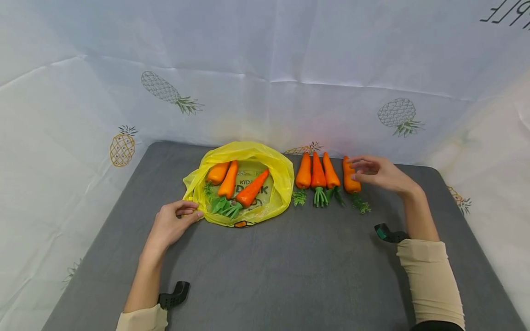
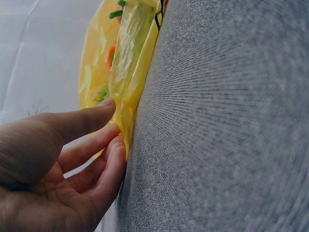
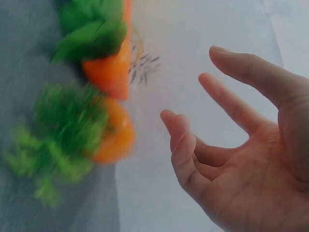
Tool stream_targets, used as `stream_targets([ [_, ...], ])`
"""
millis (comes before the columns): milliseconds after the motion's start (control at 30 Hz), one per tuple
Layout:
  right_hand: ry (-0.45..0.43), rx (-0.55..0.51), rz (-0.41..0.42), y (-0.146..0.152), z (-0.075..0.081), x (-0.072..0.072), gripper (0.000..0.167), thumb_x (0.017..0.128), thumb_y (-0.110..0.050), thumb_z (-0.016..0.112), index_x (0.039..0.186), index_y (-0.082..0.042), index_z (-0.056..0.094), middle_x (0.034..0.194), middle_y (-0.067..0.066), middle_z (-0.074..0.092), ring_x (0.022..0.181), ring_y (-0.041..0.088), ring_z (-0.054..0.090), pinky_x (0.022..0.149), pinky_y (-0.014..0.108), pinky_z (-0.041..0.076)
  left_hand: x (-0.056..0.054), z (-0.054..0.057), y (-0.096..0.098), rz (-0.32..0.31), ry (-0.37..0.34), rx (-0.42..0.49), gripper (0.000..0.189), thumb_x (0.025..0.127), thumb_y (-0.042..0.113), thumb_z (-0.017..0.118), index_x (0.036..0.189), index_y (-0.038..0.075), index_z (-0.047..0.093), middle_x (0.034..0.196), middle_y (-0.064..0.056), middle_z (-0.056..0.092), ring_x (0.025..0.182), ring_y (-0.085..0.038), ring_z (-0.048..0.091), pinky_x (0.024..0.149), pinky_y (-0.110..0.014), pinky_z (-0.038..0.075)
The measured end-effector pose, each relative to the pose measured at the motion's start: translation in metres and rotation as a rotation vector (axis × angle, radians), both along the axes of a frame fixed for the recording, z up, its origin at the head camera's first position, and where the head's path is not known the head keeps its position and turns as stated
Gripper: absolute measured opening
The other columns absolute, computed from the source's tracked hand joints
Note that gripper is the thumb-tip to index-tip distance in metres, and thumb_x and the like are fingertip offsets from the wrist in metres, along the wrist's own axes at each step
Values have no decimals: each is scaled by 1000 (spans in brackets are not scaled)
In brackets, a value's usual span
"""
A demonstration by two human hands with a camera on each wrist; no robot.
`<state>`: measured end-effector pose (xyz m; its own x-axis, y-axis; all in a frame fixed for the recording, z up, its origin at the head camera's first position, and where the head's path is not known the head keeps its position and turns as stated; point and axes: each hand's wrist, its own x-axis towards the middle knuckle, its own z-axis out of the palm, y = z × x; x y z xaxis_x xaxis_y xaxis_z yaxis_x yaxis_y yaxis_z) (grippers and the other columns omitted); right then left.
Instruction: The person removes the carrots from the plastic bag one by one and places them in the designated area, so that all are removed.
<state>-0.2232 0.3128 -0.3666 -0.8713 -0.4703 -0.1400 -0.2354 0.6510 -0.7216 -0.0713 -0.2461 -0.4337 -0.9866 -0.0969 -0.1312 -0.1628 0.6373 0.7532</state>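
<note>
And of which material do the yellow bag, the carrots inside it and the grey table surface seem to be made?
Yellow bag: thin plastic film, slightly glossy; it is wrinkled and translucent.
Carrots: probably moulded plastic or foam, softly shiny; smooth, even orange.
Grey table surface: perhaps woven cloth, matt; fine ribbed texture shows.

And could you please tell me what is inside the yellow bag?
Three carrots with green tops and some printed lettering show inside the yellow bag; whatever the carrots cover is hidden.
</note>
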Motion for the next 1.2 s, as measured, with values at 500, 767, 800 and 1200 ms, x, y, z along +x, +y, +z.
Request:
stream_targets([
  [500,132,-78,96,-54,17,12,45,102,-11,74,146,-8,65,141,21,67,102,12,63,86,28,53,-1,1,1,-5,-13,-4,41,101,32,79,130,3,75,125,-21,79,118,-38,72,84,-33,53],
  [767,119,-109,151,-83,13,14,45,103,-13,74,145,-3,64,142,23,68,111,27,69,86,31,55,-1,2,0,-10,-11,3,42,102,32,79,130,2,75,124,-22,79,116,-37,72,82,-31,54],
  [800,112,-109,158,-87,12,14,46,103,-14,74,147,-3,63,143,23,67,116,30,69,89,33,56,-1,2,-1,-9,-10,2,42,102,33,79,130,1,75,123,-22,79,116,-37,73,81,-30,54],
  [1200,73,-136,222,-130,7,17,47,105,-20,73,150,-11,61,122,10,75,105,25,71,91,42,59,0,1,0,-6,-13,10,44,102,33,79,130,0,75,121,-22,79,115,-37,73,79,-28,53],
])
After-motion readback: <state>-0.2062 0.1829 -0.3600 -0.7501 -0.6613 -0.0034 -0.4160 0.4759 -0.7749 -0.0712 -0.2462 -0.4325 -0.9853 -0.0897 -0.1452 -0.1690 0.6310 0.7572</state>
